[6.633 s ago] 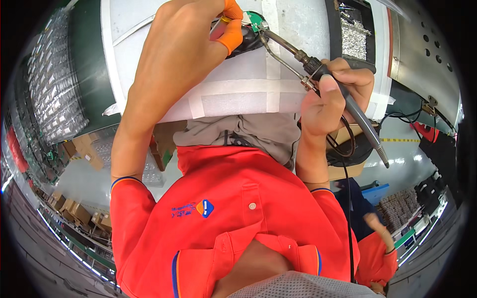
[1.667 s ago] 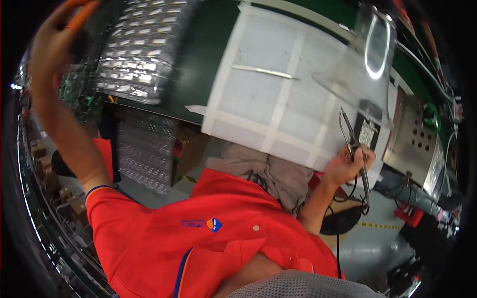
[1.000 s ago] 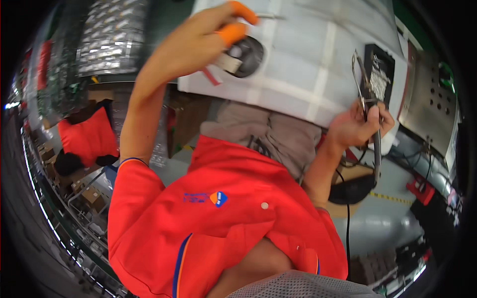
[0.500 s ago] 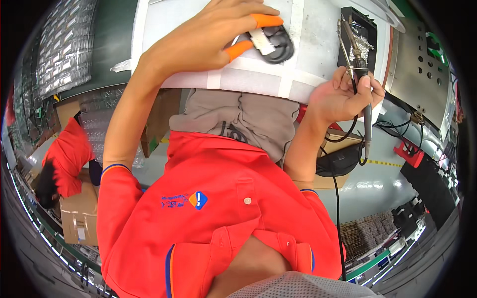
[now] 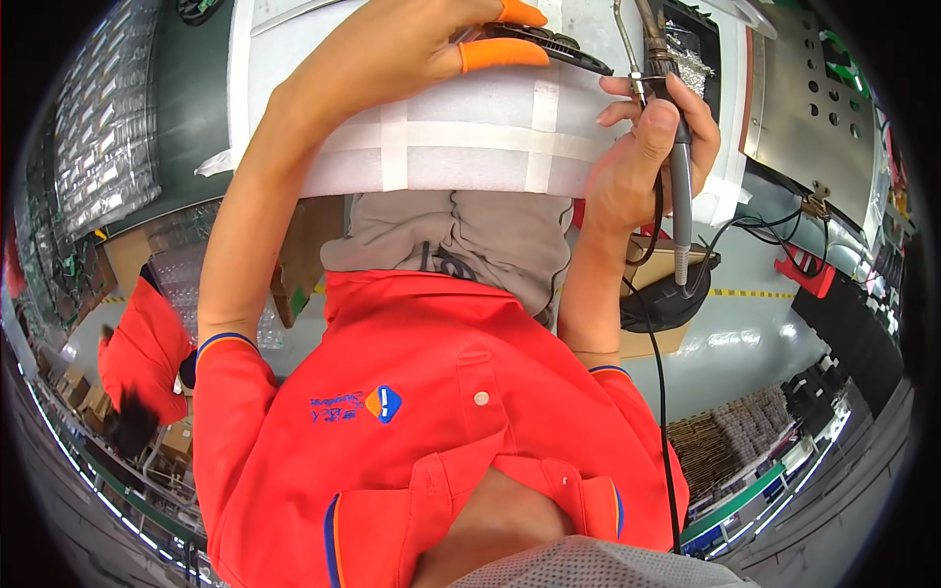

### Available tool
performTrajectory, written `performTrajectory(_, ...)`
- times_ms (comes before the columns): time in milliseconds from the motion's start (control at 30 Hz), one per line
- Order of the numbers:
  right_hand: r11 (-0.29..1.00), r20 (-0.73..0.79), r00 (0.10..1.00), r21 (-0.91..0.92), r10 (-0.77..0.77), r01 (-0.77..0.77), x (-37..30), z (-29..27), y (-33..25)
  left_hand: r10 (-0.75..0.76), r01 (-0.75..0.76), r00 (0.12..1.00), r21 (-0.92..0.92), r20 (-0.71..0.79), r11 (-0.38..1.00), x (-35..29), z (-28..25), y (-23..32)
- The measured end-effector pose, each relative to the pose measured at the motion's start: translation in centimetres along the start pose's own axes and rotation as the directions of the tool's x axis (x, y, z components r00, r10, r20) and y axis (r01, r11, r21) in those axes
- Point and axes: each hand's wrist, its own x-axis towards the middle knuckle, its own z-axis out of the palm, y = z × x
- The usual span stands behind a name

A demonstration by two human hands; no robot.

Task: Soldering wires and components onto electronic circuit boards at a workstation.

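My left hand point(image 5: 407, 54), with orange covers on thumb and index finger, pinches a flat black part point(image 5: 564, 49). The part is tilted nearly edge-on over the white bench, its far end pointing at my right fingertips; whether they touch it I cannot tell. My right hand point(image 5: 619, 176) is wrapped round the grey handle of a soldering iron point(image 5: 681, 191). A thin bent metal tube point(image 5: 625, 39) is clamped beside the iron's metal shaft. The iron's working end points away from me, and its cable hangs from the near end of the handle.
A black tray point(image 5: 704, 98) holds crumpled silvery material beside the iron. White tape point(image 5: 461, 135) crosses the padded bench. Perforated metal point(image 5: 818, 98) stands right; clear plastic trays point(image 5: 108, 127) are stacked left. A black cable point(image 5: 665, 421) hangs near my right arm. Another person point(image 5: 147, 343) is behind at left.
My left hand has tipped the black part from face-up to nearly edge-on. My right hand has moved left and away from me with the iron, closer to the part.
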Motion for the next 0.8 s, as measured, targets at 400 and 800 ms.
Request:
performTrajectory(400, 1.000, -0.040, 0.999, 0.004, 0.011, -0.011, 0.0, -0.3, 0.4, 0.060, -0.063, 0.998, 0.087, 0.030, 0.994, -0.3, -0.5, 1.3)
performTrajectory(800, 0.998, -0.118, 0.991, -0.010, 0.057, -0.059, -0.3, -0.4, -0.3, 0.144, -0.142, 0.989, 0.117, -0.012, 0.983, -1.7, -1.2, 1.4)
